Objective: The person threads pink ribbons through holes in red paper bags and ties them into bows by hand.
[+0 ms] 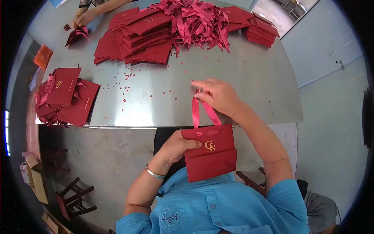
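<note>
A flat red paper gift bag (212, 167) with gold lettering is held in front of my chest, just off the table's near edge. My left hand (177, 147) grips its left upper side, thumb across the front. Above it, my right hand (219, 95) pinches the pink ribbon handle (196, 113) and holds the loop up taut. A second short piece of ribbon lies along the bag's top edge. The fingertips of my right hand are slightly blurred.
On the metal table (156, 105) lie stacked red bags (146, 43), a heap of pink ribbons (198, 23), more bags (263, 31) at right and finished-looking ribboned bags (80, 101) at left. Small red paper dots are scattered about. Another person's hands (86, 17) work on a bag. A stool (76, 197) stands below.
</note>
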Action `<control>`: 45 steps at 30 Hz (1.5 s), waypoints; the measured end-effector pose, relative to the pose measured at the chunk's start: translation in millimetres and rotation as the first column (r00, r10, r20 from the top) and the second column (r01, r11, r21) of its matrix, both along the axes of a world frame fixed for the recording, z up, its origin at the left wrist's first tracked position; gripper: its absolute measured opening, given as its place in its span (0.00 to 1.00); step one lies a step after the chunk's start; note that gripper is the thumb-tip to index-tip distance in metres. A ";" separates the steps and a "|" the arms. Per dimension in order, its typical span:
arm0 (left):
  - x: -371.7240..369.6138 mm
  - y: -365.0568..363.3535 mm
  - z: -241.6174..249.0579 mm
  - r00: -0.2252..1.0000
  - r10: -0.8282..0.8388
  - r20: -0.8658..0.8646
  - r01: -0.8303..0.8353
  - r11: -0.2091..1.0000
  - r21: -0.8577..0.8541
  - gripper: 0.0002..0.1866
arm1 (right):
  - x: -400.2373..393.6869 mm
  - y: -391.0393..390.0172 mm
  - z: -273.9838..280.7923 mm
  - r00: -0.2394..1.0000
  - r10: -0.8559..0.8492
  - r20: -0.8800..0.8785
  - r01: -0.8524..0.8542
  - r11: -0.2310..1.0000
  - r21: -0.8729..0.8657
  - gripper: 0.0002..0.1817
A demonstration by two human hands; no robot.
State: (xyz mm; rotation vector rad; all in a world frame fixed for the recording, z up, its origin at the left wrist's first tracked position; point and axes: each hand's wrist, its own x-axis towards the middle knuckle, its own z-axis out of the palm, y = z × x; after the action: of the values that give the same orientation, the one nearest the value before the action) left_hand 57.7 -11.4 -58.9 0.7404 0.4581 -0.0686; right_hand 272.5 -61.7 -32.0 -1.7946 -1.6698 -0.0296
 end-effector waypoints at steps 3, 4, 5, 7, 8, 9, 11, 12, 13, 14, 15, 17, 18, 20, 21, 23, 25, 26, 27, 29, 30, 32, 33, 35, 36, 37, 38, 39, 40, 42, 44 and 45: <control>-1.0 2.3 1.3 1.000 -0.006 -0.012 0.006 1.000 -0.012 0.16 | 11.8 0.9 -3.3 0.989 0.127 0.082 -0.128 0.992 0.013 0.11; -1.3 2.4 1.8 1.000 -0.001 -0.011 0.001 1.000 -0.016 0.17 | 15.6 1.8 -6.2 0.989 0.125 0.081 -0.126 0.992 0.012 0.11; -1.9 2.0 0.2 1.000 -0.003 -0.012 0.003 1.000 -0.017 0.17 | 19.5 3.1 -9.9 0.989 0.145 0.015 -0.145 0.989 -0.007 0.10; -3.4 1.5 -4.9 1.000 0.019 0.020 -0.017 0.999 -0.051 0.17 | 21.6 4.9 -9.8 0.985 0.164 -0.053 -0.166 0.986 -0.024 0.08; -4.4 1.8 -5.1 1.000 0.018 0.018 -0.017 0.999 -0.051 0.17 | 21.6 5.1 -8.8 0.985 0.163 -0.053 -0.165 0.986 -0.029 0.08; -5.3 1.7 -5.3 1.000 0.016 0.003 -0.016 0.998 -0.059 0.17 | 21.3 5.2 -8.0 0.985 0.162 -0.052 -0.164 0.986 -0.033 0.08; -6.8 1.9 -6.2 1.000 0.013 -0.011 -0.014 0.998 -0.065 0.18 | 21.9 5.5 -9.1 0.984 0.165 -0.070 -0.167 0.986 -0.022 0.08; -8.0 1.8 -7.6 1.000 0.013 -0.020 -0.014 0.998 -0.065 0.18 | 22.1 5.7 -9.7 0.982 0.168 -0.087 -0.170 0.985 -0.012 0.08; -8.7 1.8 -8.7 0.999 0.013 -0.030 -0.015 0.998 -0.065 0.18 | 22.3 5.8 -10.4 0.982 0.168 -0.087 -0.169 0.986 -0.009 0.08; -8.7 1.8 -9.4 0.999 0.013 -0.030 -0.015 0.998 -0.064 0.18 | 22.6 5.7 -11.1 0.980 0.172 -0.103 -0.173 0.985 -0.003 0.08; -8.4 1.5 -10.6 1.000 0.017 -0.013 -0.018 0.998 -0.058 0.18 | 22.8 5.8 -12.0 0.977 0.176 -0.120 -0.177 0.984 0.004 0.08; -8.6 1.4 -11.3 1.000 0.021 0.000 -0.021 0.998 -0.057 0.18 | 23.8 6.9 -12.3 0.977 0.177 -0.121 -0.178 0.984 0.003 0.08; -7.4 2.4 -10.2 1.000 0.010 -0.018 -0.010 0.999 -0.045 0.21 | 24.0 6.3 -13.2 0.977 0.176 -0.123 -0.177 0.984 0.000 0.08; -6.8 1.6 -10.3 0.999 -0.003 -0.036 0.002 1.000 -0.031 0.23 | 25.0 6.8 -15.8 0.976 0.180 -0.120 -0.181 0.984 0.005 0.08; -6.7 1.3 -11.5 1.000 -0.003 -0.027 0.002 1.000 -0.020 0.23 | 25.1 6.8 -15.7 0.976 0.185 -0.111 -0.185 0.983 0.014 0.07; -6.6 1.1 -10.4 1.000 -0.004 -0.017 0.004 1.000 -0.001 0.23 | 23.9 5.6 -13.3 0.978 0.181 -0.101 -0.182 0.983 0.006 0.08; -6.3 -0.1 -8.6 0.999 0.010 -0.034 -0.010 1.000 -0.016 0.23 | 21.9 3.0 -9.1 0.980 0.176 -0.089 -0.177 0.984 -0.002 0.08; -6.3 -1.0 -8.1 0.999 0.008 -0.032 -0.008 1.000 -0.012 0.23 | 20.3 0.6 -6.1 0.975 0.179 -0.133 -0.180 0.984 0.001 0.09; -6.5 -2.0 -7.9 1.000 0.020 -0.023 -0.020 1.000 -0.015 0.23 | 19.4 -0.9 -3.0 0.967 0.183 -0.176 -0.185 0.983 0.003 0.10; -7.2 -2.4 -6.9 0.999 0.037 -0.010 -0.037 0.999 -0.019 0.23 | 24.2 -6.1 1.2 0.965 0.144 -0.221 -0.148 0.989 -0.005 0.10; -7.1 -2.0 -4.5 0.999 0.039 -0.014 -0.039 0.999 -0.022 0.23 | 27.7 -10.3 3.7 0.958 0.102 -0.269 -0.110 0.994 -0.018 0.10; -7.8 -0.9 -4.1 0.999 0.045 -0.012 -0.045 0.999 -0.023 0.23 | 31.1 -23.8 7.4 0.965 0.066 -0.254 -0.059 0.998 0.033 0.12; -8.4 -0.2 -5.5 0.999 0.038 -0.005 -0.039 0.999 -0.021 0.23 | 30.4 -32.5 9.1 0.969 0.024 -0.246 -0.003 0.996 0.085 0.13; -8.4 -0.1 -5.5 1.000 0.030 0.006 -0.030 0.999 -0.023 0.23 | 19.2 -58.6 18.1 0.981 -0.024 -0.195 0.025 1.000 0.002 0.15; -8.3 -0.2 -3.0 0.999 0.039 0.010 -0.039 0.999 -0.034 0.21 | 7.3 -71.9 24.2 0.987 -0.070 -0.146 0.059 0.995 -0.079 0.18; -8.6 -0.1 -2.1 0.999 0.048 0.011 -0.048 0.998 -0.046 0.18 | -10.4 -85.2 31.5 0.995 -0.059 -0.079 0.050 0.993 -0.105 0.22; -8.6 0.3 -3.4 0.999 0.049 0.007 -0.048 0.997 -0.052 0.18 | -29.2 -99.0 40.5 0.999 -0.045 -0.015 0.042 0.990 -0.134 0.26; -8.4 0.8 -5.6 0.999 0.050 0.017 -0.050 0.998 -0.050 0.18 | -46.6 -109.9 51.8 0.999 0.042 0.028 -0.037 0.986 -0.162 0.30; -7.9 0.2 -7.7 0.998 0.051 0.025 -0.050 0.997 -0.051 0.18 | -62.4 -118.9 60.1 0.989 0.130 0.066 -0.115 0.974 -0.195 0.34; -7.0 -0.6 -4.5 0.998 0.050 0.041 -0.047 0.997 -0.053 0.17 | -91.9 -127.6 63.6 0.979 0.185 0.090 -0.156 0.953 -0.258 0.35; -5.5 -0.9 -4.1 0.996 0.068 0.051 -0.061 0.990 -0.124 0.17 | -109.0 -132.4 56.4 0.964 0.238 0.117 -0.191 0.930 -0.313 0.36; -5.1 -2.0 0.4 0.996 0.081 0.040 -0.076 0.991 -0.106 0.16 | -112.8 -133.9 45.7 0.942 0.205 0.266 -0.122 0.947 -0.297 0.33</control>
State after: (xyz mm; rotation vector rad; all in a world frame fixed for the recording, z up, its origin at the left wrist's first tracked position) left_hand 52.6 -13.4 -58.5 0.6196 0.4374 -0.0020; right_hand 159.7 -195.7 13.7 -1.9176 -2.1234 0.0123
